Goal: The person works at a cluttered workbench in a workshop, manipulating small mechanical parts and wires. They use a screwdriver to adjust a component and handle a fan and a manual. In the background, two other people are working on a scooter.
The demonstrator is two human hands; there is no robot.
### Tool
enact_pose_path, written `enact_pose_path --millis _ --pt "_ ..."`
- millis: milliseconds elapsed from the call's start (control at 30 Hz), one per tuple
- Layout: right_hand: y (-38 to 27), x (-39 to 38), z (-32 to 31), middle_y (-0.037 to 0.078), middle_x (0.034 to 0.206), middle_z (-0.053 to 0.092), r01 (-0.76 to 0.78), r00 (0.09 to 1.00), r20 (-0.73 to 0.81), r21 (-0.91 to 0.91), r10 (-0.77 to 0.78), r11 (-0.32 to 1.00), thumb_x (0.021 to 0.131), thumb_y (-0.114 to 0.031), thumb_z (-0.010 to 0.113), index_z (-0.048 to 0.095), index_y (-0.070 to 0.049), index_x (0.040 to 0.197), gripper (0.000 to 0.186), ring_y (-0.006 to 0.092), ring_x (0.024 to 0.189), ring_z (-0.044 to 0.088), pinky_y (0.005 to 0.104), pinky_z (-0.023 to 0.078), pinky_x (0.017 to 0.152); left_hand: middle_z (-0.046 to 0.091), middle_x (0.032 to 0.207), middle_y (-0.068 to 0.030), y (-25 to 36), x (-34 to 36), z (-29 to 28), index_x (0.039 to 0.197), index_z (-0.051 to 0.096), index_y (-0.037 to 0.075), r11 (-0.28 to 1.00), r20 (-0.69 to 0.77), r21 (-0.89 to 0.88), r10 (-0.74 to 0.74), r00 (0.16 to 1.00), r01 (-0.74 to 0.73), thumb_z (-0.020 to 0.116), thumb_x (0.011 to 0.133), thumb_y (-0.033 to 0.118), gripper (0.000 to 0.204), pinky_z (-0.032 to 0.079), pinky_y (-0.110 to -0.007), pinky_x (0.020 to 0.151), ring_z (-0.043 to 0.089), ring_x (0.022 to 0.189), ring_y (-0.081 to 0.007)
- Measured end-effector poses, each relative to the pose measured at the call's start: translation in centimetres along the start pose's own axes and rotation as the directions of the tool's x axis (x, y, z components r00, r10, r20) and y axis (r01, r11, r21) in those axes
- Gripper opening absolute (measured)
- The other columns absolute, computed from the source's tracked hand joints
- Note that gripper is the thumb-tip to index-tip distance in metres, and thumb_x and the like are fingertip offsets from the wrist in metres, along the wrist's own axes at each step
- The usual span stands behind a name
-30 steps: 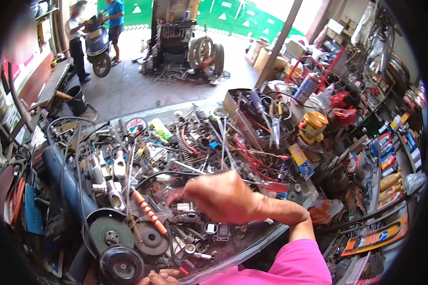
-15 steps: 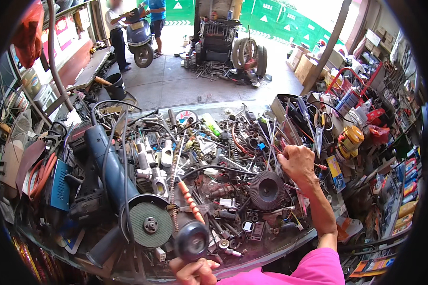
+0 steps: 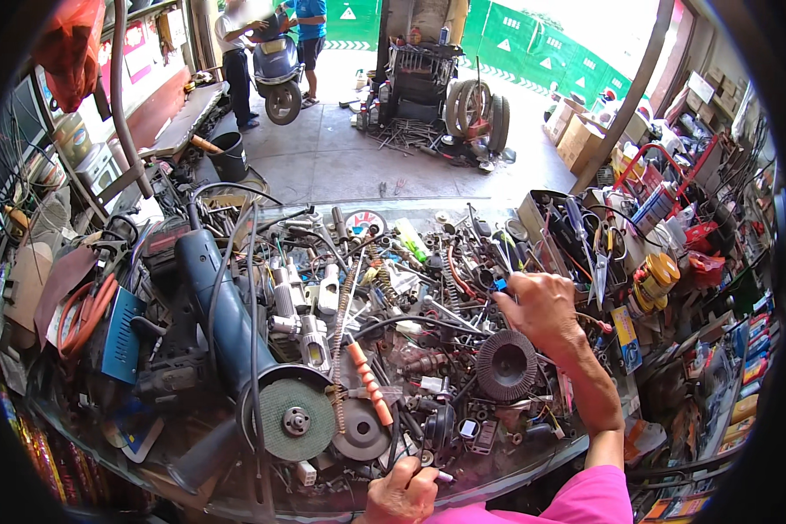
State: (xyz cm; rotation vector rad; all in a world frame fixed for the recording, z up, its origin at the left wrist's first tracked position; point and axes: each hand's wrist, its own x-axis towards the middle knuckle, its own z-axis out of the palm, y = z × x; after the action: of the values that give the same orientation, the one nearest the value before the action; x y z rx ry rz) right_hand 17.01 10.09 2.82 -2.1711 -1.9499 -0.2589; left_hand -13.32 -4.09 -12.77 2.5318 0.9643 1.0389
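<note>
My left hand (image 3: 402, 491) is at the bench's near edge, its fingers curled closed; what they hold, if anything, is hidden. Just beyond it, among small parts, is a black round part (image 3: 439, 425), seen nearly edge-on. A grey disc (image 3: 361, 432) lies nearby, left of an orange ribbed handle (image 3: 370, 384). Over the right side of the heap is my right hand (image 3: 541, 307), closed, fingertips bent down out of sight. Below it sits a dark round wheel with a ridged rim (image 3: 506, 365). A blue angle grinder (image 3: 227, 306) with a green disc (image 3: 297, 419) lies to the left.
Metal fittings, springs and cables cover the glass-topped bench (image 3: 498, 472). An open tool box (image 3: 541, 218) with scissors and screwdrivers stands at right, beside yellow-lidded jars (image 3: 655, 279). A black bucket (image 3: 229, 157) is beyond. Two people stand by a scooter (image 3: 275, 70) farther off.
The black round part, raised in my left hand before, now appears lower and farther right, turned edge-on; the grey disc is uncovered. My right hand has shifted left over the heap. The view has shifted slightly.
</note>
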Motion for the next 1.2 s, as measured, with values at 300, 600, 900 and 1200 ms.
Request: enact_pose_path --millis 300,600,900,1200 --pt "-11.7 8.2 6.0 0.010 0.091 0.057 0.777 0.628 -0.149 0.181 -0.764 0.603 0.079 -0.010 0.064 0.061 -0.004 0.088 0.011 0.0260 0.090 0.063 0.0401 0.054 0.068 0.065 0.103 -0.0113 2.1 5.2 -4.0 0.097 0.066 0.008 0.978 -0.039 -0.145 -0.156 0.987 0.149 0.065 0.080 0.007 0.017 0.049 -0.037 0.057 0.066 0.088 -0.0268" --pt "-12.2 9.8 7.0 0.010 0.089 0.058 0.817 0.564 -0.124 0.226 -0.816 0.530 0.082 -0.009 0.062 0.058 -0.003 0.087 0.009 0.0260 0.084 0.064 0.0389 0.053 0.064 0.062 0.098 -0.0138 1.5 6.6 -4.5 0.099 0.064 0.005 0.965 -0.132 -0.145 -0.240 0.962 0.221 0.066 0.081 0.003 0.018 0.053 -0.037 0.056 0.065 0.077 -0.0293" --pt "-12.4 8.2 5.4 0.012 0.086 0.058 0.681 0.612 0.096 0.441 -0.785 0.585 0.083 -0.009 0.062 0.061 0.000 0.085 0.009 0.0327 0.075 0.064 0.0432 0.053 0.064 0.061 0.094 -0.0132 2.2 7.5 -5.1 0.102 0.063 0.004 0.966 -0.102 -0.143 -0.232 0.967 0.216 0.072 0.080 0.007 0.024 0.053 -0.037 0.055 0.065 0.073 -0.0289" --pt "-13.5 8.3 5.7 0.014 0.090 0.062 0.792 0.517 0.133 0.301 -0.846 0.531 0.075 -0.002 0.065 0.068 -0.001 0.087 0.013 0.0311 0.086 0.066 0.0429 0.055 0.071 0.060 0.094 -0.0101 2.1 7.5 -5.1 0.104 0.063 0.003 0.971 -0.064 -0.181 -0.171 0.983 0.158 0.076 0.081 0.011 0.028 0.052 -0.037 0.053 0.063 0.070 -0.0285"
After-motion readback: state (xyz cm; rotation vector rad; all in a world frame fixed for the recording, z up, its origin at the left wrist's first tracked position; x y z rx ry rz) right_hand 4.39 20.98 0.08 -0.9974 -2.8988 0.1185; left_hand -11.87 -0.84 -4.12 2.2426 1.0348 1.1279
